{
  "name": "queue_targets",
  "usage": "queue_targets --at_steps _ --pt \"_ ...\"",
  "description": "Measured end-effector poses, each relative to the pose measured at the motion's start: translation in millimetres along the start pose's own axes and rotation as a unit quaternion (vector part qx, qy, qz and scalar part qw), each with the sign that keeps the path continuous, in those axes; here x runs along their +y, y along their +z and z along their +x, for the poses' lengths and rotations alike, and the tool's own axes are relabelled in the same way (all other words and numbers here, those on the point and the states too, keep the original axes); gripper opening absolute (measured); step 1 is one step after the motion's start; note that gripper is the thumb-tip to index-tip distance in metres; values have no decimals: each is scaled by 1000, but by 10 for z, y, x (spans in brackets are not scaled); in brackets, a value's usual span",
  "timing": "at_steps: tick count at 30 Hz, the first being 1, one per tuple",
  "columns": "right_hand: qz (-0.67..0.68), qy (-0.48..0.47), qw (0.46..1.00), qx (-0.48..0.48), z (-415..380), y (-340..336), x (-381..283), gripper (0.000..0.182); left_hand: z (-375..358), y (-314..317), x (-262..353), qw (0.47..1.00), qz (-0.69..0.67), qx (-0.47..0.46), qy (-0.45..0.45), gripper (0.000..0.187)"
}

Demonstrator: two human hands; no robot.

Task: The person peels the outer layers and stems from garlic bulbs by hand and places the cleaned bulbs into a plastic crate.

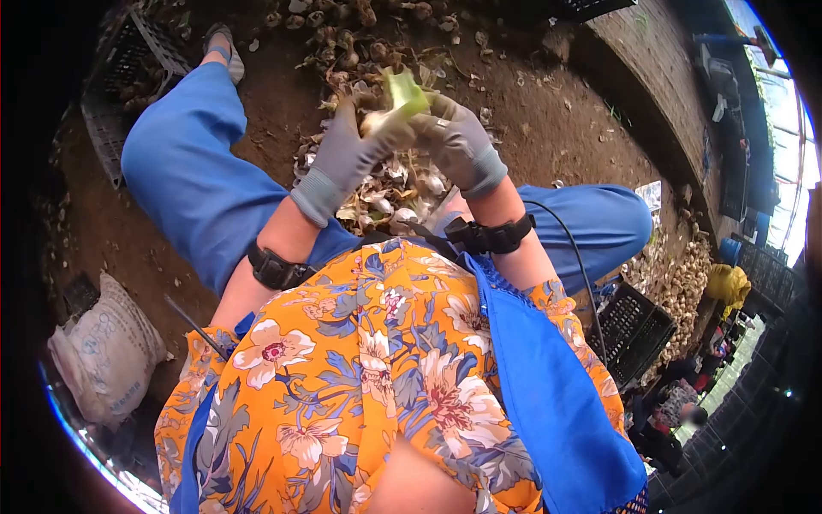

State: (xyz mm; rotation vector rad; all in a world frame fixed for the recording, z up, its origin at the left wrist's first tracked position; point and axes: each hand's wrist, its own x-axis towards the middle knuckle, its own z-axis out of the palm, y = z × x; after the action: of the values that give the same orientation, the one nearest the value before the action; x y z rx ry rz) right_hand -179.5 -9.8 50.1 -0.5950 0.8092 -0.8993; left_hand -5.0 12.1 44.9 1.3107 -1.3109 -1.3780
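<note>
Between my two gloved hands is a pale bulb (374, 122) with a broad green leafy top (404, 92), slightly blurred. My left hand (349, 147), in a grey glove, is closed around the pale bulb end. On the other side my right hand (451, 141), also gloved in grey, pinches the green part with thumb and fingers. Below the hands, between my legs, lies a heap of loose whitish bulbs and peelings (390, 193). More bulbs with dry brown skins (351, 56) are spread on the soil beyond my hands.
A black plastic crate (107, 128) stands at the far left, and another crate (629, 330) is at the right near a large pile of bulbs (685, 283). A white sack (107, 355) sits at the lower left. Other people (676, 411) are at the far right.
</note>
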Motion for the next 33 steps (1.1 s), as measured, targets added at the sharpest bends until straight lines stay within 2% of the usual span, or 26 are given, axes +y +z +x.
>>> queue_targets --at_steps 1,2,3,4,5,6,8,10,12,13,14,16,17,19,20,22,24,25,26,27,28,29,30,31,32,33 --pt "-70 12 997 28 -8 6 -4 30 17 5 -15 978 191 59 64 46" --pt "-69 15 997 26 4 -10 3 30 35 -17 -75 978 192 60 61 46" --pt "-133 -1 990 54 25 -53 8 27 48 -45 -152 999 -12 -10 -32 45" --pt "-198 -18 977 83 52 -100 24 24 48 -59 -215 965 -217 -81 -121 45" --pt "-127 -33 985 115 93 -116 54 22 -5 27 -54 952 -274 -80 -109 40" --pt "-127 -32 985 114 100 -135 79 22 7 7 -79 952 -274 -80 -109 40" --pt "-3 -33 994 101 76 -116 91 21 66 -85 -172 928 -302 -149 -158 37" --pt "-3 -16 994 104 -14 -81 -20 19 130 -119 -254 923 -310 -170 -152 39" --pt "-149 -10 984 98 -19 -101 -31 21 125 -95 -174 960 -263 -78 -64 40" --pt "-156 -23 983 90 4 -128 12 21 79 -58 -134 976 -215 -7 -31 37" --pt "-156 -22 983 90 -9 -93 11 21 89 -80 -111 976 -215 -6 -32 37" --pt "-229 -48 970 66 -37 -8 -11 18 161 -144 -123 978 -90 75 -176 31" --pt "-229 -48 970 65 -38 -14 -11 18 187 -159 -148 972 -118 72 -190 24" --pt "-70 -53 993 81 -34 -49 -12 21 161 -241 -191 964 -139 29 -223 21" --pt "-69 -54 993 82 8 -146 8 21 152 -263 -153 953 -160 -15 -257 18" --pt "241 -132 953 130 142 -505 41 25 141 -274 -162 958 -153 10 -241 17" --pt "262 -201 934 137 165 -888 -143 27 135 -281 -201 962 -147 38 -226 16" --pt "66 -223 950 206 151 -1081 -200 33 133 -298 -254 969 -159 62 -182 16" --pt "67 -224 950 207 191 -1058 -218 33 137 -310 -274 973 -168 84 -137 17" --pt "-354 -127 890 259 236 -1033 -226 38 159 -315 -291 976 -164 77 -119 18" --pt "-708 -4 657 260 273 -1003 -217 43 158 -302 -312 976 -166 76 -118 18" --pt "-732 -146 618 246 244 -881 -57 45 142 -269 -249 975 -167 82 -123 18" --pt "-683 -252 652 214 277 -746 73 41 139 -251 -219 973 -169 91 -128 17" --pt "-591 -251 748 167 262 -535 146 46 153 -255 -241 972 -170 97 -128 17" --pt "-548 -246 786 145 189 -213 139 40 159 -266 -277 977 -148 99 -121 17" --pt "-590 -291 743 120 142 -4 117 35 145 -270 -300 981 -124 96 -116 17"
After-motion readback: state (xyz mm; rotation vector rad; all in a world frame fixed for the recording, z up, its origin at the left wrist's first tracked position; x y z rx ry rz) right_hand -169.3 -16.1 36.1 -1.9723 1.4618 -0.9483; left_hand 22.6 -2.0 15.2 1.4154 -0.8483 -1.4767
